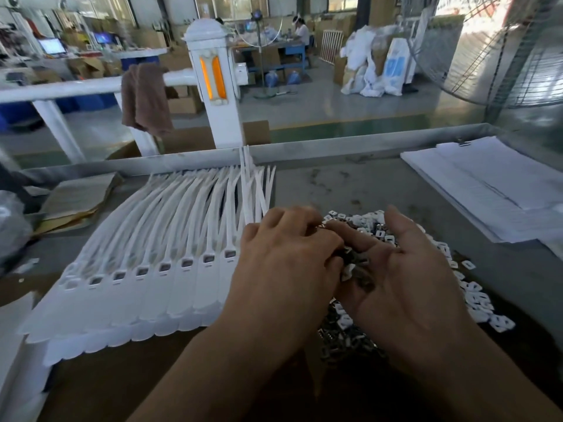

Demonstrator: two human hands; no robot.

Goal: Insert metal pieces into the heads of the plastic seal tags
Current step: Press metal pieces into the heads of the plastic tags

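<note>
White plastic tags [143, 300] — fanned, overlapping.

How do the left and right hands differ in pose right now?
The left hand is palm down and curled; the right hand is palm up and cupped. The right hand carries metal pieces; the left hand reaches into them, its grip hidden. Both hover over the loose pile.

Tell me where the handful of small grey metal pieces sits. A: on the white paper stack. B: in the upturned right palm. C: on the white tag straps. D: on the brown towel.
B: the right hand lies palm up with the small grey metal pieces in its palm, and the left hand has its fingers over them.
</note>
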